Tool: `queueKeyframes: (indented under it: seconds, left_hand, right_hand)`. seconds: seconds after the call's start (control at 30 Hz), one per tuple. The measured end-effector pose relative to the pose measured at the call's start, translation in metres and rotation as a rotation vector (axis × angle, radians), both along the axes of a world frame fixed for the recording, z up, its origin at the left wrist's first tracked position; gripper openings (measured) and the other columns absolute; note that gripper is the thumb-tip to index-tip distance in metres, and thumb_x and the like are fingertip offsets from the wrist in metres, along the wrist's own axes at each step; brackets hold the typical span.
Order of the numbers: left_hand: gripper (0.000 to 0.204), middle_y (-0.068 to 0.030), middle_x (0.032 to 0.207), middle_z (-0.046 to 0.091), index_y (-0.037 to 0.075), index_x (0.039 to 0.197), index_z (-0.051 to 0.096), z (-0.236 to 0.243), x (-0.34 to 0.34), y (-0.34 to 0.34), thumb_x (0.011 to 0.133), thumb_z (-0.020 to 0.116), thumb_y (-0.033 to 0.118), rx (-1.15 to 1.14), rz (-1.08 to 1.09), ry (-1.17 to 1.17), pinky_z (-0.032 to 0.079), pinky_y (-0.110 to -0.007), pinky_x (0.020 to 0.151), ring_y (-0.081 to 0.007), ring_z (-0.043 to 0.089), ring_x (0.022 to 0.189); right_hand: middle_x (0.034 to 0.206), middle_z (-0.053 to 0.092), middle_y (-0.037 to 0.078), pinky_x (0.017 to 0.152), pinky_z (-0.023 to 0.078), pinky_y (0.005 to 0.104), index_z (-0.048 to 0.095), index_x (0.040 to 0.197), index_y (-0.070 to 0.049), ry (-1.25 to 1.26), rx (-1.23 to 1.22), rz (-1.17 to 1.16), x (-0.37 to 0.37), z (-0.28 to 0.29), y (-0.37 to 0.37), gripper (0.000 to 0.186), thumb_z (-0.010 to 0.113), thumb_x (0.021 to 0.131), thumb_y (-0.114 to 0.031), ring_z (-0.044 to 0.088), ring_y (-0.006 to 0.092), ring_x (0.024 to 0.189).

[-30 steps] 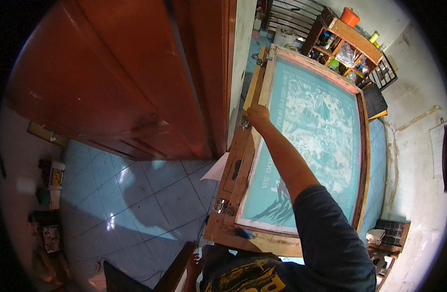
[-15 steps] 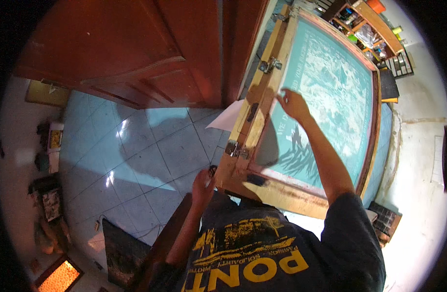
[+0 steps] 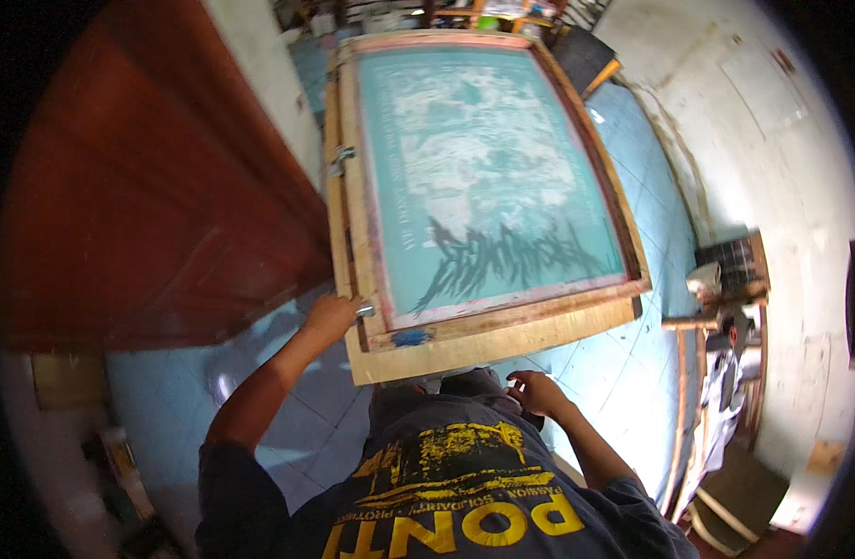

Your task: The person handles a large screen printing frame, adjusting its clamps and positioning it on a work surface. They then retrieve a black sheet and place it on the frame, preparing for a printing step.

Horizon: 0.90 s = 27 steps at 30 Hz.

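A screen-printing frame (image 3: pixel 418 338) with a wooden border lies on a pale wooden board (image 3: pixel 492 354). Its teal mesh (image 3: pixel 404 270) carries a pale design and dark jagged lettering across the near part. My left hand (image 3: pixel 330 319) is at the near left corner, its fingers closed against a metal hinge clamp (image 3: pixel 365 309); its fingertips are partly hidden. Farther up the left side sits a second hinge clamp (image 3: pixel 342 160). My right hand (image 3: pixel 536 393) hangs just below the board's near edge, in front of my body. Its fingers are loosely bent and apart, with nothing visible in them.
A red-brown wooden door (image 3: pixel 148 214) stands at the left, near the board. Blue floor tiles (image 3: pixel 614 373) surround it. To the right is a wooden rack (image 3: pixel 685 410) with cloth and other items, by a stained white wall (image 3: pixel 772 121). Shelves with goods stand at the back.
My view has swung right, so the frame now lies straight ahead. My right hand has come off the frame's left side down to my waist. My left hand has moved up to the near corner clamp.
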<state>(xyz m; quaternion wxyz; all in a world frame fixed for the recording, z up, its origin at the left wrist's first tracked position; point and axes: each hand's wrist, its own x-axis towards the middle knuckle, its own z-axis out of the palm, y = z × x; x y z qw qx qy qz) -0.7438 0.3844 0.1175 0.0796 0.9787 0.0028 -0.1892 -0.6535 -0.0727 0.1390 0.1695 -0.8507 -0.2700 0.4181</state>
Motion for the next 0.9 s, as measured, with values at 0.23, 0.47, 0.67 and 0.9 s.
queueKeyframes:
  seconds: [0.23, 0.47, 0.67, 0.9]
  left_hand:
    - [0.022, -0.0172, 0.081, 0.067, 0.005, 0.102, 0.059, 0.014, 0.012, 0.006, 0.084, 0.064, 0.017, -0.240, -0.165, -0.117, 0.051, -0.049, 0.067, -0.0385, 0.066, 0.077]
    - [0.041, -0.0105, 0.134, 0.055, 0.015, 0.128, 0.055, 0.013, 0.015, 0.008, 0.090, 0.058, 0.030, -0.088, -0.130, 0.062, 0.037, -0.043, 0.107, -0.0270, 0.044, 0.130]
    - [0.036, -0.0167, 0.087, 0.065, 0.004, 0.106, 0.055, -0.010, -0.039, -0.001, 0.084, 0.069, 0.028, -0.360, 0.557, -0.017, 0.049, -0.043, 0.072, -0.0306, 0.065, 0.085]
    - [0.036, -0.0168, 0.085, 0.065, 0.001, 0.103, 0.057, -0.067, -0.129, -0.036, 0.081, 0.074, 0.024, -0.645, 0.954, -0.323, 0.051, -0.037, 0.071, -0.0261, 0.065, 0.078]
  right_hand:
    - [0.099, 0.069, 0.016, 0.080, 0.051, 0.0440, 0.064, 0.113, -0.004, -0.020, 0.143, -0.161, 0.001, -0.012, -0.032, 0.041, 0.063, 0.089, -0.036, 0.066, 0.0356, 0.091]
    - [0.104, 0.066, 0.019, 0.081, 0.052, 0.0450, 0.064, 0.113, -0.006, -0.002, 0.217, -0.220, 0.025, -0.019, -0.032, 0.038, 0.066, 0.085, -0.031, 0.064, 0.0379, 0.094]
    - [0.096, 0.063, 0.018, 0.076, 0.051, 0.0450, 0.063, 0.108, -0.005, -0.449, 0.576, 0.139, 0.043, 0.038, 0.109, 0.036, 0.068, 0.084, -0.032, 0.062, 0.0370, 0.090]
    - [0.098, 0.063, 0.016, 0.075, 0.055, 0.0394, 0.064, 0.098, -0.002, -0.721, 0.432, 0.910, 0.017, 0.009, 0.319, 0.038, 0.064, 0.083, -0.036, 0.063, 0.0289, 0.093]
